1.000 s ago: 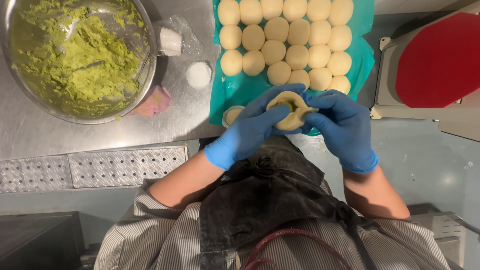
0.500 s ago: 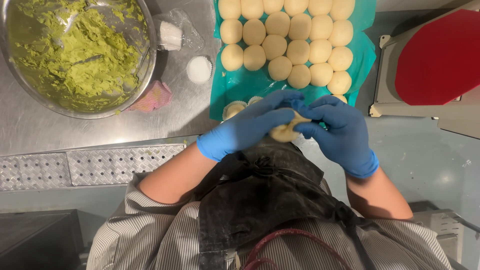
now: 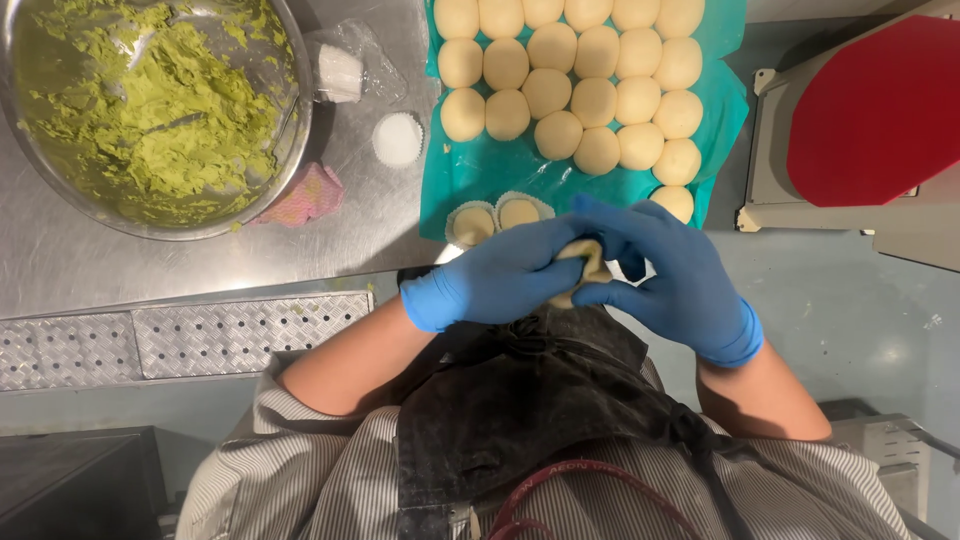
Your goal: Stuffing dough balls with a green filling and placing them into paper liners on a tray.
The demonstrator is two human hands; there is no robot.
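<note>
Left hand (image 3: pixel 500 280) and right hand (image 3: pixel 670 275) pinch a filled dough ball (image 3: pixel 583 262) together; squeezing too hard could split the seam, leaking green filling (image 3: pixel 150 110)

Steel counter (image 3: pixel 200 260) — bowl (image 3: pixel 150 215), teal sheet (image 3: pixel 480 180).

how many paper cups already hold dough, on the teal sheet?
2: side by side at the near edge of the teal sheet, left filled cup and right filled cup, just above the left hand. More may hide under the hands.
</note>
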